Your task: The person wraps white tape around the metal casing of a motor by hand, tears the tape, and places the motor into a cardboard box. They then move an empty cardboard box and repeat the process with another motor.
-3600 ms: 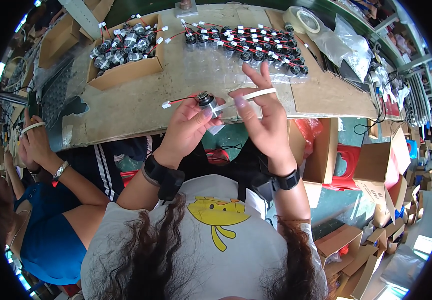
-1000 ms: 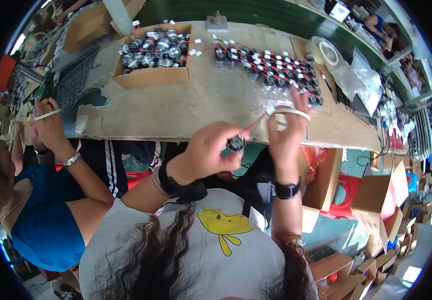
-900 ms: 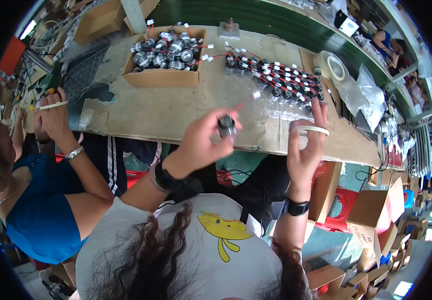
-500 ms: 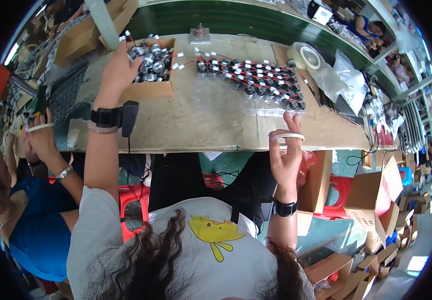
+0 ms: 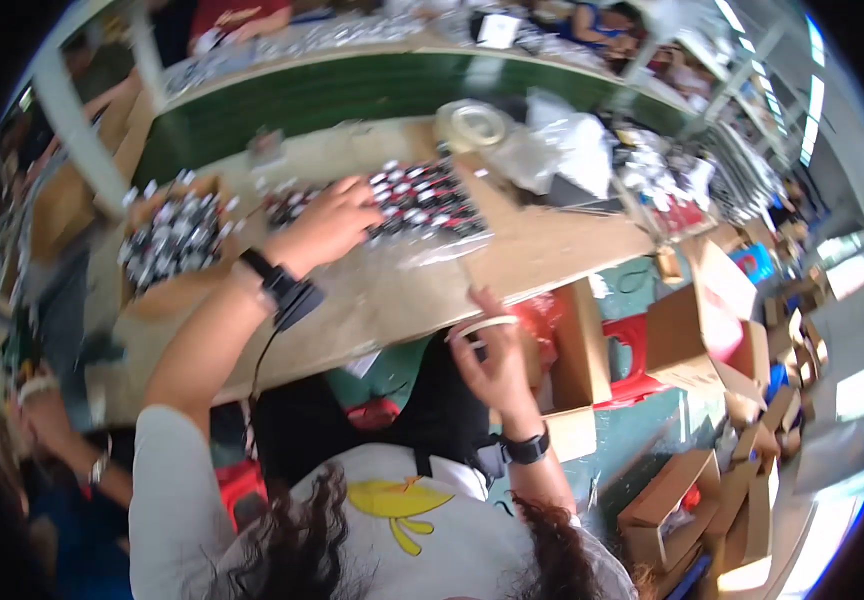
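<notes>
My left hand [image 5: 330, 228] reaches over rows of small black parts with red wires and white connectors [image 5: 422, 200]. Its bent fingers touch or hover just above the near left rows; blur and the hand itself hide whether they grip anything. Clear plastic [image 5: 447, 250] shows under the rows' near edge. Just off the front table edge, my right hand [image 5: 497, 370] is raised with its fingers apart. A cream ring [image 5: 487, 322] loops around those fingers. Dark devices with straps sit on both my wrists.
An open cardboard box [image 5: 177, 297] of similar wired parts [image 5: 167, 240] stands at the left. A tape roll [image 5: 477, 127] and clear bags [image 5: 562, 150] lie at the back right. Cartons [image 5: 697, 320] stand on the floor at the right. A co-worker's hand [image 5: 47, 415] is at far left.
My left hand has moved right from the parts box to the rows of wired parts. The view has turned, so the table sits tilted and further left. My right hand stays raised by the edge.
</notes>
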### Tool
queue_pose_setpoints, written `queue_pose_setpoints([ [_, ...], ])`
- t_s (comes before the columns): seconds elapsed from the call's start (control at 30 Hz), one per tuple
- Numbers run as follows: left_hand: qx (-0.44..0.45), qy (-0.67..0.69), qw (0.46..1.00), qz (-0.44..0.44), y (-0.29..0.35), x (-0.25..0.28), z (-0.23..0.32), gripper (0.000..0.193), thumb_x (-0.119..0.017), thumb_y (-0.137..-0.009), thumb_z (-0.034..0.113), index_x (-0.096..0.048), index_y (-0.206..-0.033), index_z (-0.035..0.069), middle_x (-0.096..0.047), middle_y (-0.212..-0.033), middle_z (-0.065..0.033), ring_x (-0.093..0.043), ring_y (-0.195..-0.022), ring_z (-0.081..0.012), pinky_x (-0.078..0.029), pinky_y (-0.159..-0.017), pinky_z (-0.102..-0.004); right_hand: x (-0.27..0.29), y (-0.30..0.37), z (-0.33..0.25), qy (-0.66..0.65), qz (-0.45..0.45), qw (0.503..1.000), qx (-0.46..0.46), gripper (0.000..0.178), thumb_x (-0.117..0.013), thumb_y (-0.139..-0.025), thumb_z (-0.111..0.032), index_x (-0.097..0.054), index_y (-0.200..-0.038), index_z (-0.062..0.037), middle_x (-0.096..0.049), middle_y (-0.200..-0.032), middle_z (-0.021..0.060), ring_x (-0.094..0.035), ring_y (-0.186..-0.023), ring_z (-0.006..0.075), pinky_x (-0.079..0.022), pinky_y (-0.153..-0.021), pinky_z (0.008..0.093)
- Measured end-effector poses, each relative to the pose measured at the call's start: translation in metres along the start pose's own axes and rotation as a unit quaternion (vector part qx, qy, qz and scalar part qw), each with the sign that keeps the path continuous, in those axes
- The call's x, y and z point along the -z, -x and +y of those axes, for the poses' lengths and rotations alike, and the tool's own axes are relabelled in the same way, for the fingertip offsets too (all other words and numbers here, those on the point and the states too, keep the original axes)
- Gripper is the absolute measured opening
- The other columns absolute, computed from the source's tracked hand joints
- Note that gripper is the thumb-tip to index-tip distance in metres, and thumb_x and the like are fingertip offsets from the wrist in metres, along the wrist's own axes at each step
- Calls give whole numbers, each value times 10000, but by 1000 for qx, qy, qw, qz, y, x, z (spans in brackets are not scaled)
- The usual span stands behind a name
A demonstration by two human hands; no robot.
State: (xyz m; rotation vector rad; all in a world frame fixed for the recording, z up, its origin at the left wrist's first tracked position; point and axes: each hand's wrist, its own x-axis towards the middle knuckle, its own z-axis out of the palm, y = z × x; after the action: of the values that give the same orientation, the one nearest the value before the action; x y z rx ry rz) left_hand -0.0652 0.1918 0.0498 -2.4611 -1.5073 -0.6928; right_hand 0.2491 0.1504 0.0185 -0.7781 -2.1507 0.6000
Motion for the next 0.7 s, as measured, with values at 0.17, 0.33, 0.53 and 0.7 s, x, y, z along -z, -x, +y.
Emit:
queue_pose_setpoints([
  [0.17, 9, 55, 996, -76, -9, 0, -6, 242, -771, -617, 71, -647, -822, 94, -558, -998, -62, -502, -1073, -290, -450, -906, -400, 8, 19, 11, -24, 34, 999, -12, 127, -665, -808, -86, -654, -930, -53, -488, -1340, 204, -397, -1308, 404, -306, -1083, 473],
  [0.33, -36, 62, 995, -74, -18, 10, -5, 268, -770, -608, 63, -638, -841, 77, -564, -1008, -59, -477, -1108, -301, -445, -908, -415, 13, 13, 4, -23, 28, 999, -1, 122, -667, -814, -92, -651, -927, -49, -488, -1340, 201, -408, -1297, 400, -312, -1081, 480],
  [0.53, 125, 173, 976, 32, -13, 62, 30, 225, -676, -790, 49, -568, -987, 44, -608, -1005, -79, -598, -942, -232, -507, -807, -356, 8, -5, 4, -44, 43, 998, 18, 151, -672, -823, -110, -639, -959, -54, -461, -1372, 195, -417, -1288, 389, -303, -1087, 489],
  [0.7, 267, 567, 775, 82, 33, 40, 76, 147, -525, -941, 73, -493, -1072, 17, -635, -944, -106, -651, -781, -176, -554, -722, -299, 3, -33, -26, -79, 58, 995, 23, 229, -683, -826, -133, -610, -1033, -69, -422, -1407, 190, -415, -1289, 389, -281, -1102, 497],
])
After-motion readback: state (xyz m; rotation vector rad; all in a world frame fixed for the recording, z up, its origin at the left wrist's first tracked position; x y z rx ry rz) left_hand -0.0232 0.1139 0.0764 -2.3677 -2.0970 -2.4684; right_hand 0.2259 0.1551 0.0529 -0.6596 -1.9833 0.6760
